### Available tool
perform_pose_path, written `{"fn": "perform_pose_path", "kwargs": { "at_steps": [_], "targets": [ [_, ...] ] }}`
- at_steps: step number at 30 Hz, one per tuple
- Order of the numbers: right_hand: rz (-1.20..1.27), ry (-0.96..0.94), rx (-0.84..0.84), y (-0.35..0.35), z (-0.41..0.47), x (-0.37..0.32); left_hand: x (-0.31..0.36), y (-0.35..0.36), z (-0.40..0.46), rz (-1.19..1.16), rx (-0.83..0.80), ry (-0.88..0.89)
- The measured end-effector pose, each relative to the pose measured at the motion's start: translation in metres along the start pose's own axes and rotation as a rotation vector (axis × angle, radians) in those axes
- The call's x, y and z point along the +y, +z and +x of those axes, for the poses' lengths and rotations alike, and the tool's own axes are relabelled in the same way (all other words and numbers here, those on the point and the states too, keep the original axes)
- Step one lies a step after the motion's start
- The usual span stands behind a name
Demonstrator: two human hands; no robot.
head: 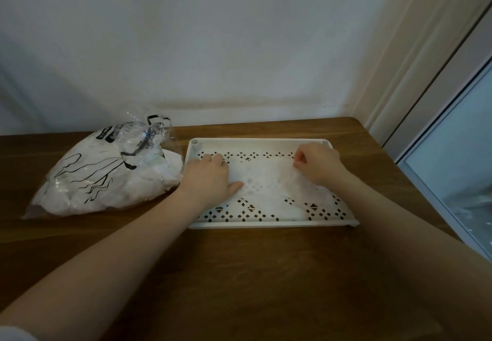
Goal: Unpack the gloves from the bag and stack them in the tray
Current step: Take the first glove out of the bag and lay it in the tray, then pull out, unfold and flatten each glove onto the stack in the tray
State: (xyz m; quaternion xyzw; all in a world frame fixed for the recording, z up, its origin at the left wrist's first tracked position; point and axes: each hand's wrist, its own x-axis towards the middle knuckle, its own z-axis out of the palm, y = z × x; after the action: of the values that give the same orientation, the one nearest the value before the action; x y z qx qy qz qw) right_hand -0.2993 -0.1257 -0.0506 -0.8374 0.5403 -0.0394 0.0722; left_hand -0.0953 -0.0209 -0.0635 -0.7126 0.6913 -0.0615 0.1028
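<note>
A white perforated tray (269,223) lies on the wooden table. Spread flat inside it is a thin translucent glove (266,180). My left hand (210,178) rests on the glove's left part, fingers curled at its far edge and thumb stretched along it. My right hand (318,166) pinches the glove's far right edge with curled fingers. Left of the tray lies a clear plastic bag (106,175) with black print, stuffed with several more white gloves; its open mouth faces the tray.
The wooden table (239,274) reaches from the wall to its right edge near a window frame (439,154). A white wall stands close behind the bag and tray. Bare tabletop lies in front of the tray.
</note>
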Motion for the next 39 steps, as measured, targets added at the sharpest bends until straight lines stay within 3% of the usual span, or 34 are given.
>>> {"fn": "perform_pose_path", "kwargs": {
  "at_steps": [3, 6, 8, 10, 13, 18, 21, 24, 27, 31, 36, 39],
  "targets": [
    [-0.034, -0.022, 0.094, 0.005, -0.006, -0.006, -0.004, 0.003, 0.001, 0.004, -0.034, -0.06],
    [-0.069, -0.19, 0.165, 0.008, -0.02, -0.019, -0.003, 0.001, 0.001, -0.064, 0.04, -0.042],
    [-0.093, -0.353, 0.016, 0.015, -0.028, -0.029, 0.005, -0.001, 0.001, -0.139, 0.068, 0.108],
    [-0.147, -0.415, -0.238, 0.026, -0.032, -0.033, 0.013, 0.0, 0.001, -0.172, -0.024, 0.242],
    [-0.18, -0.315, -0.374, 0.036, -0.025, -0.022, 0.012, 0.014, 0.001, -0.179, -0.202, 0.209],
    [-0.128, -0.078, -0.373, 0.03, -0.024, 0.004, -0.002, 0.017, -0.002, -0.155, -0.239, 0.117],
    [-0.061, -0.101, -0.246, 0.019, -0.03, -0.014, -0.004, -0.002, -0.017, -0.241, -0.106, 0.195],
    [0.149, -0.36, -0.019, 0.0, -0.037, -0.064, -0.013, -0.026, -0.042, -0.439, 0.268, 0.258],
    [0.325, -0.496, 0.029, -0.013, -0.034, -0.121, -0.043, -0.034, -0.059, -0.463, 0.616, 0.239],
    [0.378, -0.487, -0.022, -0.007, -0.02, -0.181, -0.078, -0.024, -0.071, -0.426, 0.657, 0.089],
    [0.143, -0.414, -0.071, 0.024, 0.005, -0.212, -0.092, -0.004, -0.074, -0.395, 0.613, -0.042],
    [0.279, -0.306, -0.078, 0.026, 0.008, -0.212, -0.095, 0.006, -0.073, -0.432, 0.547, -0.094]
  ]
}}
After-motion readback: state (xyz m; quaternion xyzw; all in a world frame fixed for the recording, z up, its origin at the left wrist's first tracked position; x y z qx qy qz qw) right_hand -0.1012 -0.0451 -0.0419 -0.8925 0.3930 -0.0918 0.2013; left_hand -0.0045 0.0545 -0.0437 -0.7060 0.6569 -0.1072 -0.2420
